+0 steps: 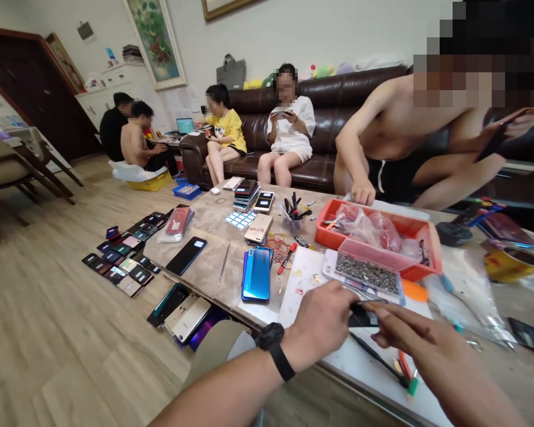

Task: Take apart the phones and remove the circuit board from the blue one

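Note:
Over the white work mat (300, 279), my left hand (323, 314) and my right hand (409, 332) come together. The fingers of both pinch a small dark piece (365, 304), too covered to name. Beneath them lies a flat black panel (360, 320), partly hidden. A dark thin-handled tool (378, 359) rests on the mat below my right hand. Just beyond my fingers is a clear box of small metal screws (367, 273). A blue phone (257, 276) lies left of the mat, on top of another one.
An orange bin (431, 252) holds plastic bags. Nearby are a red marker (287, 259), a pen cup (292, 222), a metal pick (223, 265) and a black phone (187, 256). Several phones (127, 258) cover the floor at left. A person's hand (362, 191) rests at the table's far edge.

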A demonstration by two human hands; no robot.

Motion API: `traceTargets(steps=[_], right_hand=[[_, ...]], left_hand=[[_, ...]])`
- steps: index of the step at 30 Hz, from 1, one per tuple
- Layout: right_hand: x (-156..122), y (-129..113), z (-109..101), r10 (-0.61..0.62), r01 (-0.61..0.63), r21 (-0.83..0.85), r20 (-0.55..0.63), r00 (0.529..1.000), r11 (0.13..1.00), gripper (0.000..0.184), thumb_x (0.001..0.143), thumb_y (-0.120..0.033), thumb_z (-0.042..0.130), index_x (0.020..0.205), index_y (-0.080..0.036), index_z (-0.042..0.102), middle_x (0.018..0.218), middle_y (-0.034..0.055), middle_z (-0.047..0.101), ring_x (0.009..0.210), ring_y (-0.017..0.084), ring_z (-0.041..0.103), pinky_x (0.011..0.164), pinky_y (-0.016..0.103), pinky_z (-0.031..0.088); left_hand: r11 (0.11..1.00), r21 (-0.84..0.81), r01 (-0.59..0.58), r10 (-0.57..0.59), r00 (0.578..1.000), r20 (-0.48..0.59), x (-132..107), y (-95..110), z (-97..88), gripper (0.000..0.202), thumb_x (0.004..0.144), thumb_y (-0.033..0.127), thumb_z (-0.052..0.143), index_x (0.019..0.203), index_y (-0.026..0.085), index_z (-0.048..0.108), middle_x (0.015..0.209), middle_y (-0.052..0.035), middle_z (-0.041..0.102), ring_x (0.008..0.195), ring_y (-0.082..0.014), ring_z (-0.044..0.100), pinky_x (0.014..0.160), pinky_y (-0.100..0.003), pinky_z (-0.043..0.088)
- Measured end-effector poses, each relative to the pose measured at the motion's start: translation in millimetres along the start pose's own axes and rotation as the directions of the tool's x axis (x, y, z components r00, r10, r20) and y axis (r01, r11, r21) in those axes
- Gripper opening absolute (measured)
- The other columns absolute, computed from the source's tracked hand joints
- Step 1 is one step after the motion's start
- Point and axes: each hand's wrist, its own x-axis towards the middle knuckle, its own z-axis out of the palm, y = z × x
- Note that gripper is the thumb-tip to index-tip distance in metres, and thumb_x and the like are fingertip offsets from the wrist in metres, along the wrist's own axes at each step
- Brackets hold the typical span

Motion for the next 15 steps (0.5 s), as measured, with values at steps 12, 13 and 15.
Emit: traceTargets(steps=[12, 13, 15], right_hand=[[-3, -8, 12, -0.189, 0.212, -0.050, 0.290, 0.938, 0.976, 0.038, 0.096, -0.045, 0.054, 0.125, -0.023, 0.068, 0.113, 0.0107, 0.080, 0.108, 0.031, 0.074, 0.097, 0.046, 0.054], [-1, -7, 10, -0.167, 0.185, -0.041, 0.280, 0.945, 0.982, 0.039, 0.097, -0.045, 0.053, 0.126, -0.022, 0.066, 0.109, 0.0103, 0.080, 0.105, 0.030, 0.074, 0.095, 0.045, 0.054], [2, -6, 6, -0.136, 0.149, -0.036, 0.245, 0.960, 0.988, 0.038, 0.098, -0.047, 0.052, 0.124, -0.022, 0.065, 0.103, 0.0093, 0.080, 0.099, 0.029, 0.073, 0.091, 0.043, 0.053]], left_hand=[[0.809, -0.574, 0.126, -0.290, 0.935, -0.203, 18, -5, -51.4, 0.037, 0.056, 0.015, 0.091, 0.091, 0.018, 0.076, 0.087, -0.0017, 0.075, 0.083, -0.0170, 0.067, 0.084, -0.030, 0.049], [0.782, -0.611, 0.128, -0.307, 0.931, -0.198, 20, -5, -54.0, 0.040, 0.055, 0.016, 0.092, 0.091, 0.019, 0.076, 0.088, -0.0013, 0.076, 0.084, -0.0170, 0.068, 0.086, -0.031, 0.050], [0.732, -0.667, 0.140, -0.333, 0.927, -0.171, 22, -6, -57.9, 0.043, 0.054, 0.015, 0.094, 0.094, 0.018, 0.077, 0.089, -0.0014, 0.077, 0.085, -0.0171, 0.069, 0.089, -0.031, 0.050]])
